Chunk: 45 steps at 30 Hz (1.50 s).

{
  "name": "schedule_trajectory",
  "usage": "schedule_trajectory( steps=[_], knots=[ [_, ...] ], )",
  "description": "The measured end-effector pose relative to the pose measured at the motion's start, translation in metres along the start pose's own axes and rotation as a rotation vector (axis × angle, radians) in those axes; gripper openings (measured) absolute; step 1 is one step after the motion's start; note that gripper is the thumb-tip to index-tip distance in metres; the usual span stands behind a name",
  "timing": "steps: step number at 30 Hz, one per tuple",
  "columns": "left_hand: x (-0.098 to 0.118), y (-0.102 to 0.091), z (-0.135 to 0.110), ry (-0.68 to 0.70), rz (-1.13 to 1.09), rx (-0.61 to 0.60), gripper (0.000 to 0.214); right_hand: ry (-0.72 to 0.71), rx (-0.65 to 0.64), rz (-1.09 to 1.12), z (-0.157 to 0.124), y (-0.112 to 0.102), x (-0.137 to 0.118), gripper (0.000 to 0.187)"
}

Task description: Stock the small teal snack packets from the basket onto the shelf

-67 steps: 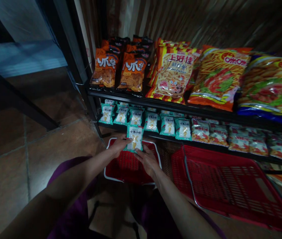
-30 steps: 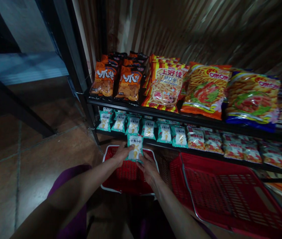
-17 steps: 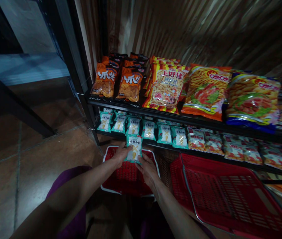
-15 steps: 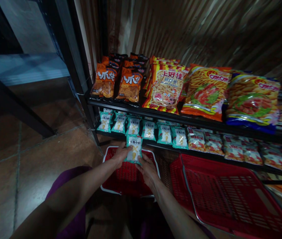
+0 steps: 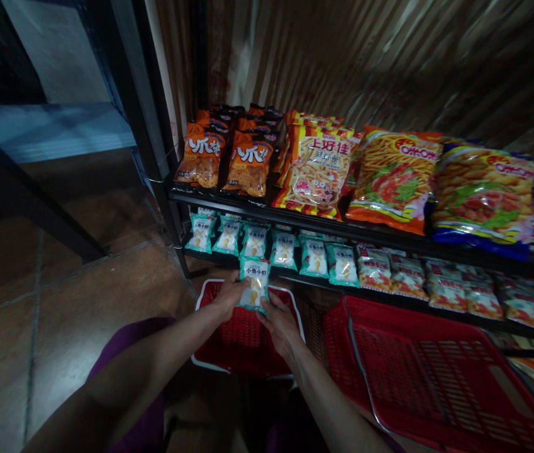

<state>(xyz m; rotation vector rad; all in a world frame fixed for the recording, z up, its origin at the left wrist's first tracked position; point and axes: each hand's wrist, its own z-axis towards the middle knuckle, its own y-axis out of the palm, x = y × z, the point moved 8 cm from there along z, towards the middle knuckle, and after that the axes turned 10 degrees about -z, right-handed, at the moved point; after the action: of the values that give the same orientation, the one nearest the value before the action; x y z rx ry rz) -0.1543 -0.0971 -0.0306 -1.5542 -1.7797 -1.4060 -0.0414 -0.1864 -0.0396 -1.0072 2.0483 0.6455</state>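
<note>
Both my hands grip one small teal snack packet (image 5: 255, 284), held upright just in front of the lower shelf. My left hand (image 5: 230, 296) pinches its left edge and my right hand (image 5: 280, 322) holds its lower right corner. Under the packet sits a small red basket with a white rim (image 5: 243, 343). Behind it, a row of several matching teal packets (image 5: 271, 245) lines the lower shelf.
The upper shelf (image 5: 342, 228) carries orange snack bags (image 5: 226, 160) and larger chip bags (image 5: 394, 182). More small packets (image 5: 436, 286) continue rightwards on the lower shelf. A big red basket (image 5: 427, 377) lies at right. Brown tiled floor (image 5: 59, 296) spreads left of the black rack post (image 5: 153, 138).
My hands have kept hold of the teal packet at about the same spot above the small red basket. Only the camera view has shifted slightly.
</note>
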Motion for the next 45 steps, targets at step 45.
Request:
schedule_trajectory(
  steps=[45],
  knots=[
    [0.001,0.006,0.005,-0.073,0.006,-0.063,0.055,-0.051,-0.032,-0.061,0.007,0.000,0.000,0.050]
  ],
)
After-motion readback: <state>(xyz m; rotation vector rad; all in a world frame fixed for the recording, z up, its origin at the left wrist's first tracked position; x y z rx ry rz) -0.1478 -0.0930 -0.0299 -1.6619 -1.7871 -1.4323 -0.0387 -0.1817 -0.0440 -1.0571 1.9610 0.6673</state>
